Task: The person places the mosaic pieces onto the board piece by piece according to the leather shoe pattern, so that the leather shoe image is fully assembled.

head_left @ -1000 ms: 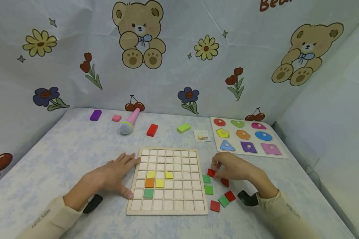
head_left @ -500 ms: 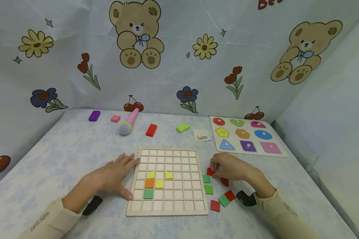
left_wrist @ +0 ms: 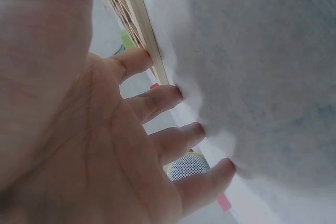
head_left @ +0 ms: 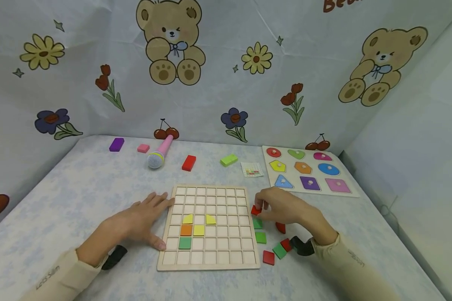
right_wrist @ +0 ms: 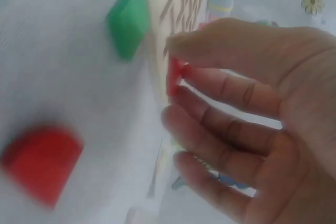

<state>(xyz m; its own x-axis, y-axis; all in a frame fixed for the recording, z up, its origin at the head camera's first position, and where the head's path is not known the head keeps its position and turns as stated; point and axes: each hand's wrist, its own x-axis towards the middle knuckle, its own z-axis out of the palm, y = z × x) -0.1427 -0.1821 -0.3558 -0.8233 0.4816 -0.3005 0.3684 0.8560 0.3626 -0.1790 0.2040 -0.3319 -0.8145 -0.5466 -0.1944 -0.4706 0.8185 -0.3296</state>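
A wooden grid board [head_left: 209, 263] lies on the table with two yellow tiles, an orange tile [head_left: 186, 229] and a green tile [head_left: 185, 243] set in its cells. My left hand [head_left: 143, 218] lies flat on the table, fingertips [left_wrist: 176, 94] touching the board's left edge [left_wrist: 142, 24]. My right hand [head_left: 282, 207] pinches a small red tile [head_left: 255, 210] between thumb and forefinger just off the board's right edge; the right wrist view shows the red tile [right_wrist: 174, 76] in that pinch. Loose green and red tiles [head_left: 274, 252] lie under and near that hand.
A shape puzzle board [head_left: 308, 172] sits at the back right, a small pattern card [head_left: 252, 169] beside it. A pink toy microphone [head_left: 159, 153], purple [head_left: 116, 144], pink [head_left: 143, 148], red [head_left: 188, 162] and green [head_left: 229, 159] blocks lie along the back. Cloth walls enclose the table.
My right hand has moved left and slightly away with the red tile, closer to the board's right edge. The left hand has stayed in place.
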